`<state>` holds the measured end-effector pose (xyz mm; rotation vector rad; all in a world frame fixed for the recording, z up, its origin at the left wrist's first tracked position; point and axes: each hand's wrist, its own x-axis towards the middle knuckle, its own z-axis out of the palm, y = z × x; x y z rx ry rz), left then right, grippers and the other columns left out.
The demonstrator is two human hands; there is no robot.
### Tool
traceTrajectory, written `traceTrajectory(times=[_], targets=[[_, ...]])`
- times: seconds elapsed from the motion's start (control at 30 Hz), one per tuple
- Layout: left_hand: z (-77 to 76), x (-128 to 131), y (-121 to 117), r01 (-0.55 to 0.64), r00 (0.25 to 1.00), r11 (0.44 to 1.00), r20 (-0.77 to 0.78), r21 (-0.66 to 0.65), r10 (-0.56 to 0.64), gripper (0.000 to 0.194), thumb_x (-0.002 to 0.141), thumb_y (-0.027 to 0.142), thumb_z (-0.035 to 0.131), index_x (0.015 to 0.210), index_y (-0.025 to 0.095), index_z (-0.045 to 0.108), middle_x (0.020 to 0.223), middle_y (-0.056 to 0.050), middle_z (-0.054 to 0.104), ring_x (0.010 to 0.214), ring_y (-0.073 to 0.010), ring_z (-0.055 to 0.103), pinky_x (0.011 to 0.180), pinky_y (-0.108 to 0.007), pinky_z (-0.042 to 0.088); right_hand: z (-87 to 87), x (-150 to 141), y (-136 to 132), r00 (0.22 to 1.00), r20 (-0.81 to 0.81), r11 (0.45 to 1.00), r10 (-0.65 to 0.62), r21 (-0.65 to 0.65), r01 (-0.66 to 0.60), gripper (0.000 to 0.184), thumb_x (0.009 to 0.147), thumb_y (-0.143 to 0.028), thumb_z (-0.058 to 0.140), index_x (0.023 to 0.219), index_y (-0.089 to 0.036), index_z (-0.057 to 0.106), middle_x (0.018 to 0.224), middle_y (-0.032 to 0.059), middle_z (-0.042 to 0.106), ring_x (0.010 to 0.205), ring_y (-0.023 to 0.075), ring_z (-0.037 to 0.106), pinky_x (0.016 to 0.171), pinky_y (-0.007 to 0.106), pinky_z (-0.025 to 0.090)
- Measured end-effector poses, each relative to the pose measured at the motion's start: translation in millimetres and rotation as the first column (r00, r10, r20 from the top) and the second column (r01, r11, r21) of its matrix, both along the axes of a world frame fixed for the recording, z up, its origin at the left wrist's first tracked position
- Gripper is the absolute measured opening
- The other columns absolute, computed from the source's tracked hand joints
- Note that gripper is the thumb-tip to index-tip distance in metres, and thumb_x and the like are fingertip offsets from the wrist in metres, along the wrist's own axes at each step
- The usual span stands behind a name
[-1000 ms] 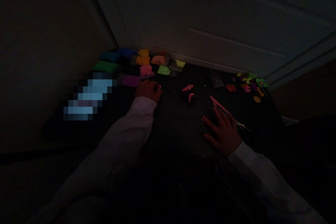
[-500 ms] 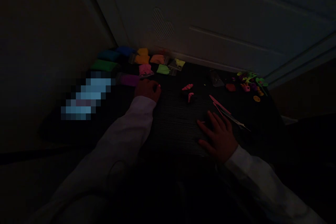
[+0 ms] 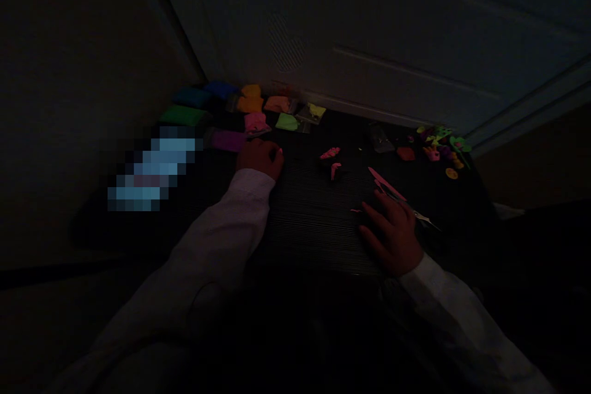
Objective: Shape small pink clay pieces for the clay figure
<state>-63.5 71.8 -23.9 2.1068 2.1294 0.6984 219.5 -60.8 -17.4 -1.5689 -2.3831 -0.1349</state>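
My left hand rests on the dark table with its fingers curled, beside a purple packet. What the curled fingers hold, if anything, is hidden. My right hand is open, fingers apart, and partly covers a pair of scissors. Just beyond those fingertips lies a pink flat tool. A thin pink scrap is left of the right hand. Between the hands, farther back, are a pink textured piece and a small pink folded-looking piece. The scene is very dark.
Coloured packets, among them green, orange and pink, line the back left. A pixelated bright patch is at left. Small colourful shapes cluster at back right, near a clear bag and a red lump. A pale panel rises behind.
My right hand has shifted slightly right and up, over the scissors' handles, uncovering more of the thin pink scrap. My left hand has stayed in place.
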Motion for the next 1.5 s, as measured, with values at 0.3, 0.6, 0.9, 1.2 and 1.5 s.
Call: traceTrajectory(times=[0.3,0.6,0.9,1.2,1.5], targets=[[-4.2,-0.6,2.4,-0.005,1.0,0.999,0.007,0.043,0.005,0.029,0.074,0.031,0.046,0.088,0.015,0.065,0.087,-0.011,0.06,0.087,-0.0254,0.053,0.078,-0.037,0.041,-1.2,-16.6,10.1,1.0,-0.03,0.998,0.006,0.066,-0.004,0.035,0.081,-0.035,0.048,0.112,-0.021,0.054,0.122,0.0088,0.051,0.113,0.0239,0.043,0.095,0.047,0.023],[-8.7,-2.0,3.0,0.037,0.999,0.991,-0.003,0.127,-0.036,0.026,0.075,0.029,0.046,0.087,0.014,0.064,0.082,-0.011,0.06,0.085,-0.0248,0.053,0.078,-0.037,0.042,-5.5,-17.4,15.7,0.979,-0.205,1.0,0.0,-0.022,-0.005,0.016,0.081,-0.029,0.049,0.087,-0.023,0.063,0.09,0.003,0.065,0.086,0.0198,0.055,0.082,0.042,0.034],[-3.8,12.3,-17.6,0.276,0.961,0.923,-0.059,0.27,-0.27,0.027,0.075,0.024,0.046,0.097,0.014,0.06,0.086,-0.009,0.058,0.084,-0.0221,0.051,0.078,-0.035,0.042,-7.4,-16.9,13.9,0.909,-0.412,0.997,-0.067,-0.056,0.048,0.019,0.082,-0.029,0.046,0.094,-0.018,0.058,0.086,0.005,0.064,0.08,0.0161,0.059,0.072,0.03,0.048],[3.8,19.7,-59.1,0.43,0.9,0.851,-0.073,0.302,-0.43,0.026,0.077,0.023,0.047,0.098,0.016,0.059,0.087,-0.008,0.058,0.083,-0.0194,0.052,0.077,-0.033,0.044,-2.0,-19.0,12.5,0.856,-0.502,0.992,-0.122,-0.094,0.087,0.02,0.081,-0.034,0.048,0.085,-0.02,0.061,0.081,0.0028,0.067,0.073,0.0151,0.062,0.064,0.027,0.049],[15.5,25.6,-95.5,0.269,0.925,0.898,0.169,0.347,-0.342,0.026,0.075,0.022,0.051,0.1,0.02,0.058,0.091,-0.008,0.058,0.089,-0.0197,0.052,0.082,-0.034,0.042,4.9,-21.6,7.3,0.814,-0.561,0.988,-0.149,-0.115,0.102,0.022,0.074,-0.041,0.056,0.069,-0.019,0.057,0.063,0.0001,0.062,0.055,0.0127,0.058,0.05,0.025,0.045]])
